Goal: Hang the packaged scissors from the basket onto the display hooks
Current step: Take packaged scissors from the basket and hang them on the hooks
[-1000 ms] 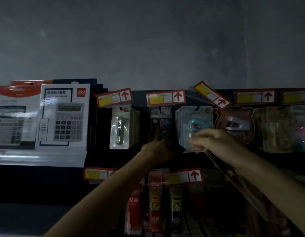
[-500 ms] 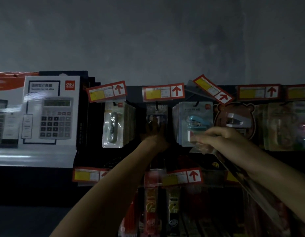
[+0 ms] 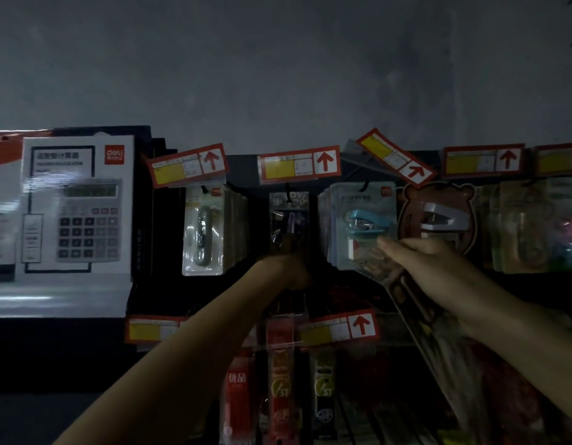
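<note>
White boxed calculator [image 3: 76,216] sits far left. Long clear scissors pack [image 3: 418,311] slants down-right, top end over the blue stapler pack [image 3: 363,216]; my right hand [image 3: 438,268] pinches it there. My left hand [image 3: 289,271] is up at the small dark hanging pack [image 3: 289,220], grip unclear.

Top row, left to right: calculator box [image 3: 76,207] at far left; hanging pack [image 3: 203,232]; narrow pack [image 3: 289,220] at centre; stapler pack stack [image 3: 361,223]; bear card pack [image 3: 438,216]; further packs [image 3: 535,226] at far right. Price tags [image 3: 299,165] sit above each, in front of the wall [image 3: 278,75].

Left hand [image 3: 288,268] is at the foot of the narrow pack, touching it. Right hand [image 3: 429,268], before the stapler stack's lower corner, holds the packaged scissors [image 3: 416,316] slanting down to the right.

Lower row: pen packs [image 3: 280,374] under a second line of tags [image 3: 339,329].
</note>
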Demonstrator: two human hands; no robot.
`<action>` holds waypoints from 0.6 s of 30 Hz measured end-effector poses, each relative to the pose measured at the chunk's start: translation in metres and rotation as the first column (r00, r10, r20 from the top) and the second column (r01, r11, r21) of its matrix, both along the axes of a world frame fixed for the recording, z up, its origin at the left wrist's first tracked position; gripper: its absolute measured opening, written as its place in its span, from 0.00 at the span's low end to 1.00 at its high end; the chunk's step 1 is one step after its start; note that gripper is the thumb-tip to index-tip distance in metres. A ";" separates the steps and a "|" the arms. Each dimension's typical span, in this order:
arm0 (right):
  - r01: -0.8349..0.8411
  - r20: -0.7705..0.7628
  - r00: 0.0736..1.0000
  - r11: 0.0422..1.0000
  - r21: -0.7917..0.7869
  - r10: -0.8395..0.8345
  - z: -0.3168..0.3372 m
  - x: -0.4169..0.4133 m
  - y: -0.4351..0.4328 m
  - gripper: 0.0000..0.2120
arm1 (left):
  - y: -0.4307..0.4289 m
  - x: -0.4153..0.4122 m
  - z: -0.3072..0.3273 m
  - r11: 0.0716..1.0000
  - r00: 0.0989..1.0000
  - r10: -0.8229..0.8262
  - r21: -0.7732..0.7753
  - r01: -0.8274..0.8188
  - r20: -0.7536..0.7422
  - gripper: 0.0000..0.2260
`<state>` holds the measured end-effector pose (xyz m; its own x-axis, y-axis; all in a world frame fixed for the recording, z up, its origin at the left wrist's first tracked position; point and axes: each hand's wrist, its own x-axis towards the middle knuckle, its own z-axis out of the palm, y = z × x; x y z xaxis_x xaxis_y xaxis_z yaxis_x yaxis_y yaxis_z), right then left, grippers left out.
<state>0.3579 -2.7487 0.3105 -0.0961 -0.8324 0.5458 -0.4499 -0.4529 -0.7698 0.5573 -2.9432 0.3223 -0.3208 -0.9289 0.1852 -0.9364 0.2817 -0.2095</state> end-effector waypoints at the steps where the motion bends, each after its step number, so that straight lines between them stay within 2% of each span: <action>1: 0.002 0.017 1.000 1.000 0.010 -0.002 -0.001 0.000 -0.002 0.17 | 0.010 -0.001 0.001 0.999 1.000 -0.024 0.044 0.023 0.007 0.30; 4: 0.024 0.051 0.998 0.998 0.057 -0.027 -0.001 0.001 -0.008 0.17 | 0.020 -0.004 -0.005 0.992 0.996 -0.083 0.088 0.085 -0.016 0.24; 8: 0.061 0.043 0.997 0.994 0.092 -0.066 0.002 0.002 -0.011 0.18 | 0.005 0.001 -0.012 0.995 0.998 -0.044 0.093 0.049 -0.054 0.26; 12: 0.082 0.036 0.996 0.996 0.042 -0.083 0.002 0.003 -0.009 0.15 | 0.008 0.004 -0.012 0.995 0.989 -0.035 0.084 0.047 -0.147 0.25; 18: 0.085 0.063 0.995 0.996 -0.034 -0.082 -0.007 0.004 -0.004 0.13 | 0.019 0.011 -0.007 0.995 0.994 -0.078 0.047 0.082 -0.083 0.25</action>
